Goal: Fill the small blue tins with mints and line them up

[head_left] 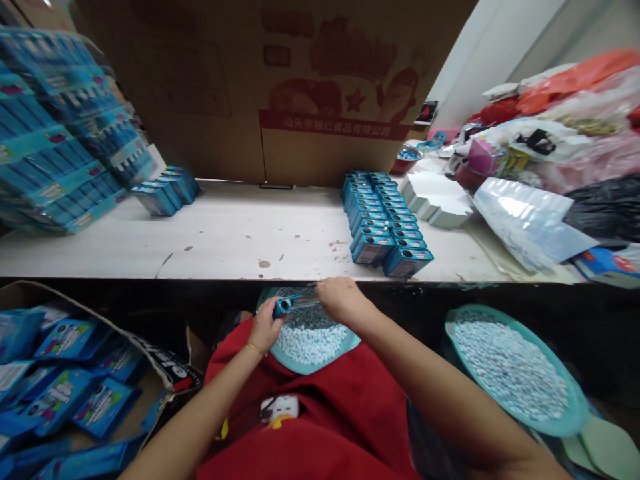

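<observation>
My left hand point(265, 328) is closed around a small blue box point(282, 307), whose end shows a dark round opening and a raised blue flap. My right hand point(343, 300) is closed just to the right of it. A thin, clear, blurred strip point(306, 302) runs from the box towards the right fingers; I cannot tell what it is. Beneath both hands a teal basin point(303, 369) of small pale blue and white pellets point(313, 343) rests against the red apron point(310, 427). The table edge partly covers the basin's far side.
Two rows of blue boxes point(370, 250) stand on the white table point(250, 247), with several more point(167, 192) at left. Wrapped stacks point(55, 147) rise far left. A large carton point(225, 87) blocks the back. A carton of blue boxes point(65, 400) and another pellet basin point(575, 417) flank me.
</observation>
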### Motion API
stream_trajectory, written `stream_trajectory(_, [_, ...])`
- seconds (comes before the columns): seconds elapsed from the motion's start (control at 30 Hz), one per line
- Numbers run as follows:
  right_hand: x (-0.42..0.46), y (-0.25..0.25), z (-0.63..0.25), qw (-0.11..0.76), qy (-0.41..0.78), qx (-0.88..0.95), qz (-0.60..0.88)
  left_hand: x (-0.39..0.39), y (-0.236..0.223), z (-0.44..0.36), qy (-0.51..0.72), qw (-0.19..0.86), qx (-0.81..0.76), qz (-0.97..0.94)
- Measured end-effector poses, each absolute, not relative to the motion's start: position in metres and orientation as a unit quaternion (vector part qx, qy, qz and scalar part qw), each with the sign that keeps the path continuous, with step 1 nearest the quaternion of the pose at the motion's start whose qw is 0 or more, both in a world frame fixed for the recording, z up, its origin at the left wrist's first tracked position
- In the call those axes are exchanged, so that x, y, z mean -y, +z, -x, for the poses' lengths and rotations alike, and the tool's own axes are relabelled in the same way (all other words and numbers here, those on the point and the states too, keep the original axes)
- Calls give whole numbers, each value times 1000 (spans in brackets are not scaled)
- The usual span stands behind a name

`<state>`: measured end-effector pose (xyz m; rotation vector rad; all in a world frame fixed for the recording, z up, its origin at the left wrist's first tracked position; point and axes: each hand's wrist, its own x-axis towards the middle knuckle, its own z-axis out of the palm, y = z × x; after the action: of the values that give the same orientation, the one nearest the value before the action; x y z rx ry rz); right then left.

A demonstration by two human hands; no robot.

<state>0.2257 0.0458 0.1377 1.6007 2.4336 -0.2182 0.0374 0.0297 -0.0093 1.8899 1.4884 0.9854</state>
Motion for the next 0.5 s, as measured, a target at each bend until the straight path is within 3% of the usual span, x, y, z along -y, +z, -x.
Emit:
stream_trajectory(0.17, [-47, 61, -268, 100, -166, -756, -625, -23, -5, -15, 390, 288, -600, -636])
stream_trajectory(0.33, [-27, -32, -241, 94, -213, -733, -639, -17, -5, -4, 386, 290, -629, -609])
stream_trajectory(0.5, [-13, -64, -228, 32, -287, -759, -584, -19, -11, -2, 396, 291, -639, -592])
